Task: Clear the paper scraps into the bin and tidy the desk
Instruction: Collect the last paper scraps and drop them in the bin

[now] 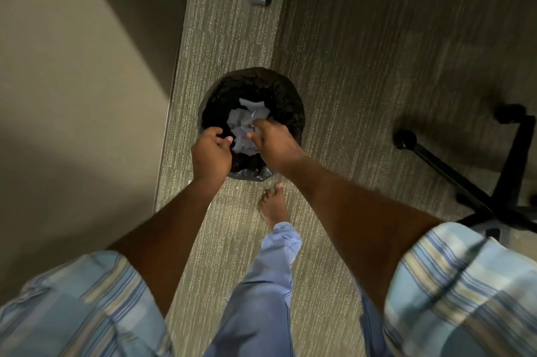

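1. Standing on a striped grey carpet (232, 22), one person holds two bare forearms out over one round bin (292, 106) lined with a black bag.
2. One heap of pale crumpled paper scraps (247, 121) lies inside the bin, near its middle; the separate pieces are too blurred to count.
3. One left hand (210, 153) hangs over the near left rim, its fingers curled loosely inward, with nothing visible between them.
4. One right hand (271, 138) hangs over the near right side, fingers bent downward toward the scraps; whether it pinches any paper cannot be told.
5. One bare foot (271, 205) stands just near of the bin.
6. One black chair base (479, 182) with castors sits at the right, well apart from the bin.
7. One beige wall (72, 95) runs along the left.
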### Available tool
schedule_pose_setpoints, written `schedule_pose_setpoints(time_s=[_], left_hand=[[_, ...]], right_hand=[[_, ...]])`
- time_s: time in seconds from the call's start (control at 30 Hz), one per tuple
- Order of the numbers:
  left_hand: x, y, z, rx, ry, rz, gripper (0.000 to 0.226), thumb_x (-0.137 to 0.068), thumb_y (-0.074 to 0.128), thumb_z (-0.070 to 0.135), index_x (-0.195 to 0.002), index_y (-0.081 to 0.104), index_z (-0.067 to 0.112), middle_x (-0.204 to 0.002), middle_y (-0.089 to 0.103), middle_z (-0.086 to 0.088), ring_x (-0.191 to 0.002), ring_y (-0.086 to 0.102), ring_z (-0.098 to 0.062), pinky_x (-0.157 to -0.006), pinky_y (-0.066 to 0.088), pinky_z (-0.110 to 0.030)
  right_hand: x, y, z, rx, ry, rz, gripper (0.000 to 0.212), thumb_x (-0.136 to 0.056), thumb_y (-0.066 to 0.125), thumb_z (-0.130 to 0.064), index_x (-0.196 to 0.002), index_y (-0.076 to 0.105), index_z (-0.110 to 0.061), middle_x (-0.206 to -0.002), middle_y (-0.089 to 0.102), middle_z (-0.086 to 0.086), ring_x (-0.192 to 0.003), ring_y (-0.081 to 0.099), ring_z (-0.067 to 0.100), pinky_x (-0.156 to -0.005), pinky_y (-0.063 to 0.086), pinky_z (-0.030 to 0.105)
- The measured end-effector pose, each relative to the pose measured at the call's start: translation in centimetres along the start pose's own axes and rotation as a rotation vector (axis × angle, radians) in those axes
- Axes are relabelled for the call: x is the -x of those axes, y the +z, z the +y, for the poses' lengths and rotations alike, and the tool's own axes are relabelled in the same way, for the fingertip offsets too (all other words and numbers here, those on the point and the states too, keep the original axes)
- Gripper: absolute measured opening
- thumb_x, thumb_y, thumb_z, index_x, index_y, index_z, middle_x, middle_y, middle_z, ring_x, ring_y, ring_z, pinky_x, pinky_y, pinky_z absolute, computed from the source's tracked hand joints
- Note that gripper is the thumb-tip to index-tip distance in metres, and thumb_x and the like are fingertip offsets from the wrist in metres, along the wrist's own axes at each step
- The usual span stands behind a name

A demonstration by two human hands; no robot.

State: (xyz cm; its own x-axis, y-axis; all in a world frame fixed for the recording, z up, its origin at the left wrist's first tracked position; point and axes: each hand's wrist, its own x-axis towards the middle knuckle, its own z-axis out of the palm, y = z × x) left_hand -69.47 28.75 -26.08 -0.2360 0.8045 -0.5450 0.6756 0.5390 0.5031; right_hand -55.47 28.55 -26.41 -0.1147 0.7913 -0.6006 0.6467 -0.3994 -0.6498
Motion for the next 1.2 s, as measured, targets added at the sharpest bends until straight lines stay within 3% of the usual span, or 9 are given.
schedule_pose_setpoints(time_s=[0.17, 0.3, 0.47, 0.83, 1.0, 1.07, 1.1, 1.13, 1.2], left_hand=[[0.7, 0.0, 0.0, 0.001, 0.023, -0.012, 0.019, -0.092, 0.056, 0.01, -0.105, 0.066, 0.001, -0.095, 0.071, -0.018, -0.088, 0.065, -0.03, -0.072, 0.043, -0.025], [1.6, 0.4, 1.6, -0.007, 0.026, -0.033, 0.018, -0.092, 0.055, 0.011, -0.099, 0.069, 0.002, -0.09, 0.071, -0.017, -0.078, 0.064, -0.026, -0.066, 0.04, -0.026], [3.9, 1.4, 5.0, -0.024, 0.059, -0.082, 0.019, -0.093, 0.055, 0.015, -0.098, 0.067, 0.001, -0.091, 0.071, -0.018, -0.076, 0.057, -0.022, -0.068, 0.038, -0.026], [8.2, 2.0, 12.2, -0.088, 0.17, -0.056, 0.046, -0.097, 0.047, 0.031, -0.064, 0.054, 0.001, -0.058, 0.053, -0.01, -0.058, 0.05, -0.026, -0.057, 0.037, -0.035], [11.1, 3.2, 15.5, -0.098, 0.272, -0.038, 0.053, -0.096, 0.042, 0.045, -0.049, 0.039, 0.02, -0.046, 0.043, 0.004, -0.045, 0.046, -0.006, -0.046, 0.025, -0.025], [12.5, 4.1, 16.9, -0.122, 0.34, -0.08, 0.044, -0.094, 0.041, 0.049, -0.066, 0.06, 0.021, -0.064, 0.062, 0.001, -0.066, 0.059, 0.0, -0.057, 0.039, -0.028], [13.3, 4.7, 17.6, -0.169, 0.368, -0.107, 0.042, -0.093, 0.041, 0.051, -0.092, 0.068, 0.018, -0.091, 0.07, -0.007, -0.09, 0.064, -0.007, -0.075, 0.047, -0.033], [14.0, 5.4, 18.3, -0.236, 0.402, -0.121, 0.051, -0.092, 0.041, 0.053, -0.118, 0.062, 0.014, -0.12, 0.064, -0.014, -0.114, 0.057, -0.022, -0.095, 0.045, -0.04], [15.7, 6.8, 20.0, -0.33, 0.477, -0.11, 0.069, -0.088, 0.036, 0.06, -0.139, 0.043, 0.015, -0.146, 0.04, -0.02, -0.136, 0.035, -0.036, -0.112, 0.029, -0.049]], right_hand=[[1.5, -1.1, -0.4, -0.025, 0.013, 0.022, 0.016, -0.096, 0.048, -0.016, -0.081, 0.052, -0.009, -0.079, 0.053, 0.01, -0.072, 0.049, 0.022, -0.052, 0.026, 0.02], [2.9, -3.0, -0.5, 0.02, 0.028, 0.092, 0.021, -0.096, 0.046, -0.019, -0.096, 0.061, -0.003, -0.095, 0.064, 0.018, -0.087, 0.059, 0.032, -0.064, 0.034, 0.029], [5.2, -6.1, -0.7, 0.015, 0.081, 0.216, 0.024, -0.098, 0.046, -0.024, -0.096, 0.061, -0.005, -0.097, 0.064, 0.018, -0.088, 0.059, 0.033, -0.068, 0.045, 0.037], [11.2, -11.1, 1.8, 0.154, 0.037, 0.407, 0.029, -0.098, 0.043, -0.035, -0.089, 0.06, -0.012, -0.09, 0.066, 0.01, -0.087, 0.058, 0.03, -0.072, 0.044, 0.039], [14.7, -14.6, 4.3, 0.198, 0.097, 0.523, 0.039, -0.094, 0.043, -0.048, -0.1, 0.06, -0.013, -0.1, 0.066, 0.009, -0.098, 0.056, 0.03, -0.082, 0.043, 0.044], [16.4, -16.3, 5.7, 0.182, 0.132, 0.565, 0.046, -0.092, 0.043, -0.052, -0.112, 0.057, -0.013, -0.11, 0.063, 0.01, -0.105, 0.054, 0.031, -0.087, 0.044, 0.047], [17.4, -17.1, 6.6, 0.172, 0.154, 0.578, 0.051, -0.091, 0.043, -0.054, -0.118, 0.055, -0.013, -0.115, 0.061, 0.01, -0.109, 0.053, 0.031, -0.089, 0.043, 0.048], [18.4, -17.9, 7.5, 0.165, 0.178, 0.591, 0.056, -0.09, 0.042, -0.057, -0.123, 0.051, -0.014, -0.121, 0.059, 0.01, -0.113, 0.051, 0.031, -0.092, 0.042, 0.049], [20.4, -19.3, 9.7, 0.153, 0.234, 0.632, 0.066, -0.088, 0.04, -0.063, -0.131, 0.046, -0.014, -0.13, 0.053, 0.009, -0.121, 0.046, 0.029, -0.097, 0.039, 0.049]])
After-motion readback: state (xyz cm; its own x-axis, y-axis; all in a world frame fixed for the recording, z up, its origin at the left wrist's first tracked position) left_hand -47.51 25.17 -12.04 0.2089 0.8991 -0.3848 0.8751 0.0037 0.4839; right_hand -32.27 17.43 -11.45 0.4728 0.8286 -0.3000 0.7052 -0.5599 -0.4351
